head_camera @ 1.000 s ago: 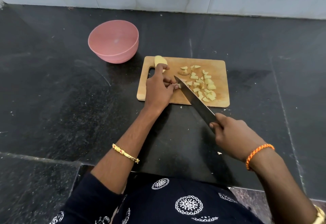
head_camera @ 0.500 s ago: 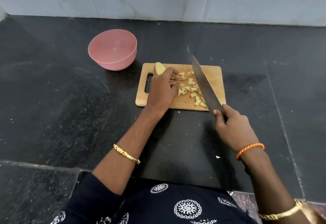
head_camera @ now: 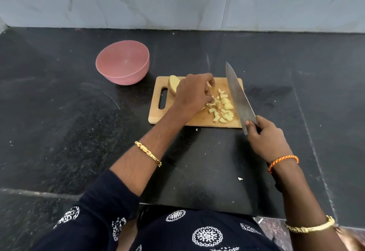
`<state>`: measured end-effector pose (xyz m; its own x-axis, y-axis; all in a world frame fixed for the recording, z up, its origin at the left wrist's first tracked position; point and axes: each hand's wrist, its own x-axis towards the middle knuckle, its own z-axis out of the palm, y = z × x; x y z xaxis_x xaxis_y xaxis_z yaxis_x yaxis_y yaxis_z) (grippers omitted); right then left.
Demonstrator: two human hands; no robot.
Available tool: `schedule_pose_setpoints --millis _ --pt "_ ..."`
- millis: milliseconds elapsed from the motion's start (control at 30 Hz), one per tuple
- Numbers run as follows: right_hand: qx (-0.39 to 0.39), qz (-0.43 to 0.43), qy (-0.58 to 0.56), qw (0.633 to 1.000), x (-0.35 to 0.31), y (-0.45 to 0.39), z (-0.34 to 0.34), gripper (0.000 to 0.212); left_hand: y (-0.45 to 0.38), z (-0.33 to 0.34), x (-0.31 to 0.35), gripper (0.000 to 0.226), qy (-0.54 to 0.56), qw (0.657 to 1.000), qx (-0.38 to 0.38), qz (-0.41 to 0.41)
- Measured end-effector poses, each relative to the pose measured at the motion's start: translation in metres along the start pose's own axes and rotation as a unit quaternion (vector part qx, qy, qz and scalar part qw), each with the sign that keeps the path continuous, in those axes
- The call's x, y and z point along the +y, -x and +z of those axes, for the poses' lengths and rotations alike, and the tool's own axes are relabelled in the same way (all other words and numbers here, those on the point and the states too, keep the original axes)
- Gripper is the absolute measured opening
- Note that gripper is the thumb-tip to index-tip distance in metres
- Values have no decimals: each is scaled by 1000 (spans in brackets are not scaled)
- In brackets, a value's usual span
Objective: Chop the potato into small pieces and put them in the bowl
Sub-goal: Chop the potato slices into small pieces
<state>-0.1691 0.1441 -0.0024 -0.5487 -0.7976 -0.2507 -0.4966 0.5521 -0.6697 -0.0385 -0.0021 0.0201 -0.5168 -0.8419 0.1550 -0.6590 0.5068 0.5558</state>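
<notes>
The right hand (head_camera: 265, 141) has its fingers clamped round the handle of a knife (head_camera: 238, 94), whose blade is raised and points away over the right edge of the cutting board (head_camera: 156, 112) on the dark bench (head_camera: 59, 112). The left hand (head_camera: 192, 96) reaches with curled fingers into the potato pieces (head_camera: 224, 108); whether it pinches any cannot be told. An uncut potato chunk (head_camera: 173, 85) lies behind that hand. Beyond the board's left end stands the pink bowl (head_camera: 122, 62).

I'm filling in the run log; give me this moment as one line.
left hand: fingers over potato pieces on cutting board | right hand: grips knife, blade off pieces | bowl: empty
</notes>
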Motion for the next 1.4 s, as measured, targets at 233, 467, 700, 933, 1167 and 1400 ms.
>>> schedule_pose_setpoints --millis 233,467,700,933,1167,1400 --pt "13 41 12 999 4 0 -1 26 6 6 -12 51 -19 1000 17 -18" --pt "14 42 32 999 2 5 1 26 4 -11 -36 35 111 988 104 -16" --pt "11 52 66 996 -6 2 3 21 1 -9 -76 66 48 988 81 -124" --pt "-26 33 148 988 -32 12 17 26 4 7 -84 60 127 975 129 -126" --pt "-36 38 129 990 -40 16 18 39 1 5 -81 55 148 975 142 -85" --pt "-52 41 119 991 -44 14 13 42 -8 16 -65 20 68 994 45 -71"
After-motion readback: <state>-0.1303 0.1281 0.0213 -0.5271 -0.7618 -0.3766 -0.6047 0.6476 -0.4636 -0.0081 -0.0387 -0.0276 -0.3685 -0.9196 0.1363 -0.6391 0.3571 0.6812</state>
